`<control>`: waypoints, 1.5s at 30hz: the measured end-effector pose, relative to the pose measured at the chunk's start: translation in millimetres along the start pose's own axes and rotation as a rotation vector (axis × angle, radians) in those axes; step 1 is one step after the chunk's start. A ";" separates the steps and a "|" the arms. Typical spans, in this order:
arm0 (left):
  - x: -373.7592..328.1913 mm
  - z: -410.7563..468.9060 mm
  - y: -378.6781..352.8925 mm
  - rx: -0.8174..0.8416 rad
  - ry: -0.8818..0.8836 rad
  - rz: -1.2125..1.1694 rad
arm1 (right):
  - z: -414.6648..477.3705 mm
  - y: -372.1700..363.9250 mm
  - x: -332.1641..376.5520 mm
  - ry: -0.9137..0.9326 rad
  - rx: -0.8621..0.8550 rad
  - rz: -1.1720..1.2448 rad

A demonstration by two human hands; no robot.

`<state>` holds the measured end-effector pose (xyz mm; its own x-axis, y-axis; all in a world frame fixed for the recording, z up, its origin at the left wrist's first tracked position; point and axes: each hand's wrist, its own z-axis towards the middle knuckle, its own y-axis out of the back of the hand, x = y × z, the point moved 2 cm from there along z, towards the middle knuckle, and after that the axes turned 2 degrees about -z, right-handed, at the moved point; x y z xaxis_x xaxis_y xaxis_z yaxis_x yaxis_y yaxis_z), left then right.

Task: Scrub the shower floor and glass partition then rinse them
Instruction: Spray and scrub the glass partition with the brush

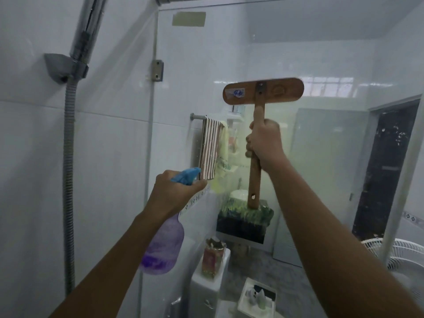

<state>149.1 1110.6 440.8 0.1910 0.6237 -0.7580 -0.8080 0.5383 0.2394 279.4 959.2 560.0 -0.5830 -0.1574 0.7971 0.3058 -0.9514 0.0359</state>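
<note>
**Kid:** What is on the far left?

**Helper:** A shiny metal shower head (87,35) sits in its holder at the upper left of the frame. Its bumpy metal hose (68,157) hangs down the white wall.

**Kid:** And the left hand?

**Helper:** The left hand (174,193) is wrapped round the neck of a see-through purple plastic spray bottle with a blue top (163,246), low in the middle. The nozzle points at the clear glass partition (321,53).

**Kid:** Where is that glass?

**Helper:** It fills the middle and right of the frame, right in front of the person. Through it you can see a striped towel on a rail (210,150).

**Kid:** What about the right hand?

**Helper:** The right hand (266,143) grips the stick of a brown wooden scrub brush with a long flat head (263,90). The head is up high, with its flat back facing us. It looks pushed against the glass, but I cannot tell for sure.

**Kid:** So which job is this?

**Helper:** I think it is scrubbing the glass. The shower floor is not in view.

**Kid:** What comes next?

**Helper:** I guess a squirt of soap, then rubbing the brush up and down with an even push. To rinse, one hand must put its thing down to take the shower head.
</note>
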 end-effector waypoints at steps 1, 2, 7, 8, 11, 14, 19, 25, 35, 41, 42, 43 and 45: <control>-1.2 -1.5 1.5 -0.025 0.004 -0.006 | -10.7 -5.3 -18.4 0.015 -0.002 -0.043; -0.9 -3.7 3.4 -0.056 0.010 -0.004 | -27.8 -11.5 -43.5 0.021 0.003 -0.081; 0.7 -12.6 14.4 -0.121 -0.036 0.020 | -160.4 -41.7 -189.3 -0.235 0.125 -0.147; -0.6 -13.2 15.2 -0.119 -0.029 0.022 | -173.0 -43.9 -200.4 -0.289 0.142 -0.153; -1.7 -14.2 17.0 -0.131 -0.036 0.053 | -151.6 -47.5 -175.8 -0.271 0.146 -0.076; -1.0 -14.2 18.8 -0.126 -0.021 0.064 | -87.9 -42.7 -104.9 -0.217 0.130 -0.006; -2.8 -14.9 19.7 -0.128 -0.034 0.065 | -53.5 -27.8 -69.4 -0.247 0.132 -0.009; -5.8 -16.4 16.1 -0.140 -0.055 0.059 | -152.4 -36.1 -176.1 -0.632 0.263 -0.027; -14.0 -21.2 11.5 -0.134 -0.035 0.102 | -83.7 -54.7 -111.8 -0.530 0.190 0.171; -7.9 -25.8 15.7 -0.159 -0.025 0.092 | -167.4 -38.6 -185.9 -0.680 0.307 -0.013; -7.9 -26.0 15.4 -0.154 -0.024 0.093 | -162.8 -36.7 -181.7 -0.666 0.294 -0.035; -9.2 -25.8 15.0 -0.144 -0.025 0.095 | -150.4 -36.1 -173.0 -0.635 0.275 -0.049; -11.7 -24.7 14.5 -0.136 -0.022 0.097 | -110.6 -36.0 -141.6 -0.551 0.236 -0.050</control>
<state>121.3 1097.1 438.2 0.1195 0.6817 -0.7219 -0.8907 0.3948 0.2254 267.7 986.5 379.1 -0.1442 0.1066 0.9838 0.4839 -0.8596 0.1641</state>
